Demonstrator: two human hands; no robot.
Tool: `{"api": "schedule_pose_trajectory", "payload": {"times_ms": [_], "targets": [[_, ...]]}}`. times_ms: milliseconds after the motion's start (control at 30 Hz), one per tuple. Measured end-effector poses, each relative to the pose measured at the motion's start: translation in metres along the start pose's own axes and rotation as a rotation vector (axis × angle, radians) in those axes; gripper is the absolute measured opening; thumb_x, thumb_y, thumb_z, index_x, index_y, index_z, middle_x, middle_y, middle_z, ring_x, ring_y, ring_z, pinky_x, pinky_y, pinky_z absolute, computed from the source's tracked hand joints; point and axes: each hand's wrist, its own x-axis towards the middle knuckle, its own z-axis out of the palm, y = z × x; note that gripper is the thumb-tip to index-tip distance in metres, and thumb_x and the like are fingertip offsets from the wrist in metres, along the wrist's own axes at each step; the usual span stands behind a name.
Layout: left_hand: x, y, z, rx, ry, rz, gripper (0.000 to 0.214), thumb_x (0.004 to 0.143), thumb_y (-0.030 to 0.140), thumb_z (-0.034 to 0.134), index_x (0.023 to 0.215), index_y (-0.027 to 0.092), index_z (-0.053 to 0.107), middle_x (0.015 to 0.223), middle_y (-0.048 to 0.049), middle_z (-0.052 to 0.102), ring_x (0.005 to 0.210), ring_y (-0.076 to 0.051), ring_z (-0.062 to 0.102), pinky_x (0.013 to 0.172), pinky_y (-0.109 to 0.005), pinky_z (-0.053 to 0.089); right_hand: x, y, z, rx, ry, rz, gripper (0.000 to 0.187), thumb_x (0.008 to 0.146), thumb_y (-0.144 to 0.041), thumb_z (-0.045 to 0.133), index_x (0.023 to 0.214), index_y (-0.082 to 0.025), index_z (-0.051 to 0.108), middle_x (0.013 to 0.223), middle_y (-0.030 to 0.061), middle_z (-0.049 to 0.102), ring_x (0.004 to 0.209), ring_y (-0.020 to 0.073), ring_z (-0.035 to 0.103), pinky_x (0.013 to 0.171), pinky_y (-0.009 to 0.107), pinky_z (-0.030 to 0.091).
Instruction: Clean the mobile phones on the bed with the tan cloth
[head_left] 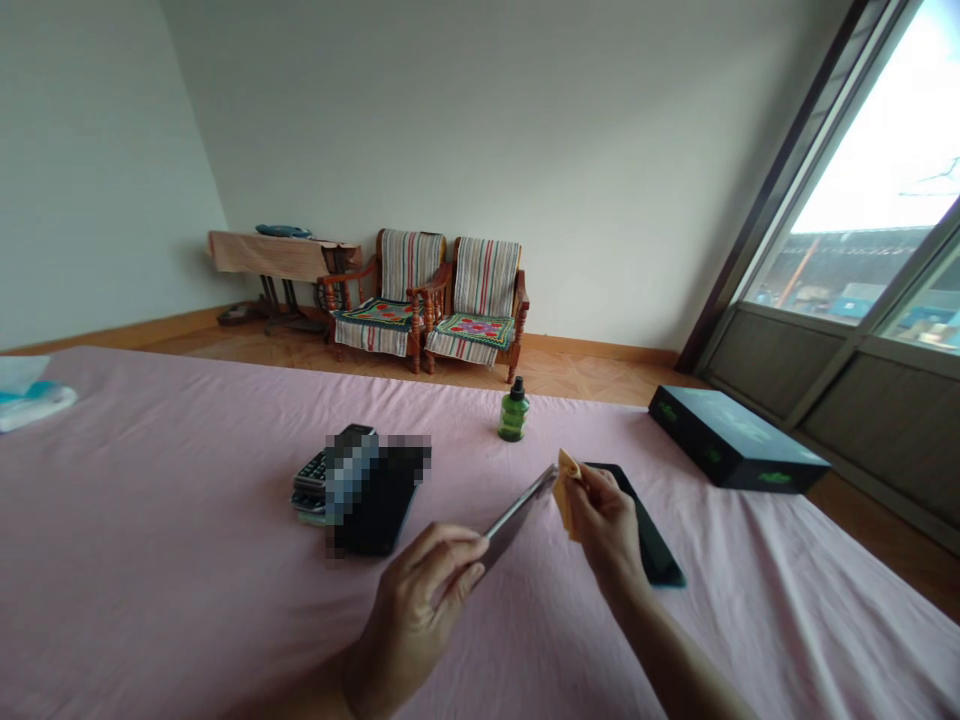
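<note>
Pinched at its near end by my left hand [420, 605] is a thin, flat device [517, 508], probably a tablet, tilted so that mostly its silver edge shows. My right hand [611, 525] grips a folded orange-yellow cloth [564, 505] right by the device's far end; whether the two touch, I cannot tell. Partly behind the right hand, a dark tablet [654, 545] lies flat on the pink sheet [225, 600]. Beyond the hands stands a green bottle [513, 416] with a black cap.
Left of my hands, a stack of phones or calculators [311, 478] sits beside a dark flat case [386, 510], partly pixelated. A black box [739, 440] lies at the right edge. A white-and-blue packet [34, 405] is far left. Two wooden chairs [480, 330] stand beyond.
</note>
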Motion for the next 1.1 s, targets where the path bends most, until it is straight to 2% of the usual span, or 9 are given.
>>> {"api": "schedule_pose_trajectory", "payload": {"times_ms": [100, 167, 300, 500, 700, 867, 967, 1033, 1100], "targets": [[-0.005, 0.004, 0.001, -0.013, -0.095, 0.067, 0.025, 0.090, 0.001, 0.053, 0.107, 0.017, 0.063, 0.094, -0.0054, 0.064, 0.086, -0.013, 0.065, 0.079, -0.020, 0.055, 0.007, 0.008, -0.005, -0.198, 0.066, -0.203, 0.037, 0.082, -0.040, 0.057, 0.104, -0.013, 0.071, 0.080, 0.0048, 0.059, 0.064, 0.0154, 0.056, 0.057, 0.026, 0.046], [-0.006, 0.005, 0.000, -0.006, -0.105, 0.079, 0.027, 0.090, 0.000, 0.052, 0.108, 0.017, 0.062, 0.095, -0.0059, 0.064, 0.087, -0.013, 0.065, 0.080, -0.020, 0.055, 0.010, 0.012, -0.009, -0.314, 0.083, -0.312, 0.031, 0.084, -0.035, 0.054, 0.101, -0.015, 0.072, 0.084, 0.0063, 0.062, 0.071, 0.0172, 0.059, 0.065, 0.028, 0.047], [-0.005, 0.001, -0.003, 0.018, -0.069, 0.068, 0.028, 0.089, 0.000, 0.053, 0.110, 0.017, 0.063, 0.096, -0.0055, 0.064, 0.089, -0.013, 0.064, 0.081, -0.021, 0.055, 0.011, 0.015, -0.012, -0.366, 0.026, -0.357, 0.024, 0.084, -0.028, 0.054, 0.093, -0.017, 0.074, 0.084, 0.0059, 0.063, 0.070, 0.0168, 0.061, 0.063, 0.027, 0.048], [-0.005, -0.003, 0.000, 0.035, -0.052, 0.044, 0.026, 0.091, 0.004, 0.053, 0.109, 0.019, 0.063, 0.097, -0.0051, 0.065, 0.089, -0.014, 0.066, 0.080, -0.022, 0.056, 0.006, 0.017, -0.007, -0.412, -0.022, -0.439, 0.027, 0.087, -0.023, 0.051, 0.100, -0.017, 0.074, 0.087, 0.0070, 0.061, 0.072, 0.0168, 0.060, 0.063, 0.027, 0.049], [-0.004, -0.006, -0.001, 0.091, -0.012, 0.039, 0.024, 0.090, 0.005, 0.054, 0.107, 0.018, 0.063, 0.096, -0.0048, 0.065, 0.088, -0.013, 0.066, 0.081, -0.020, 0.055, -0.017, 0.007, 0.012, -0.399, -0.166, -0.645, 0.033, 0.093, -0.012, 0.042, 0.116, -0.017, 0.065, 0.084, 0.0065, 0.058, 0.074, 0.0159, 0.059, 0.067, 0.027, 0.050], [-0.001, -0.004, -0.002, 0.122, 0.001, 0.041, 0.021, 0.091, 0.008, 0.053, 0.106, 0.019, 0.064, 0.094, -0.0048, 0.066, 0.087, -0.014, 0.067, 0.080, -0.020, 0.055, -0.042, -0.003, 0.025, -0.304, -0.267, -0.673, 0.035, 0.092, -0.007, 0.042, 0.119, -0.017, 0.062, 0.087, 0.0071, 0.057, 0.076, 0.0158, 0.059, 0.069, 0.027, 0.052], [0.000, -0.004, -0.001, 0.124, 0.007, 0.040, 0.021, 0.092, 0.008, 0.053, 0.106, 0.019, 0.063, 0.094, -0.0047, 0.066, 0.086, -0.014, 0.067, 0.079, -0.020, 0.055, -0.046, -0.005, 0.026, -0.283, -0.322, -0.690, 0.036, 0.091, -0.006, 0.041, 0.119, -0.018, 0.061, 0.088, 0.0070, 0.058, 0.077, 0.0158, 0.059, 0.068, 0.026, 0.052], [-0.001, -0.004, -0.001, 0.120, 0.004, 0.042, 0.021, 0.092, 0.008, 0.053, 0.106, 0.019, 0.063, 0.094, -0.0047, 0.066, 0.086, -0.014, 0.067, 0.079, -0.020, 0.055, -0.042, -0.005, 0.023, -0.319, -0.314, -0.705, 0.037, 0.090, -0.006, 0.042, 0.119, -0.018, 0.061, 0.087, 0.0067, 0.058, 0.077, 0.0159, 0.060, 0.069, 0.026, 0.053], [-0.002, -0.004, -0.001, 0.107, -0.001, 0.043, 0.022, 0.091, 0.007, 0.053, 0.106, 0.019, 0.063, 0.094, -0.0047, 0.066, 0.086, -0.014, 0.067, 0.079, -0.021, 0.056, -0.032, -0.003, 0.018, -0.380, -0.252, -0.702, 0.035, 0.090, -0.007, 0.043, 0.116, -0.017, 0.063, 0.086, 0.0067, 0.059, 0.076, 0.0164, 0.060, 0.070, 0.027, 0.053]]}}
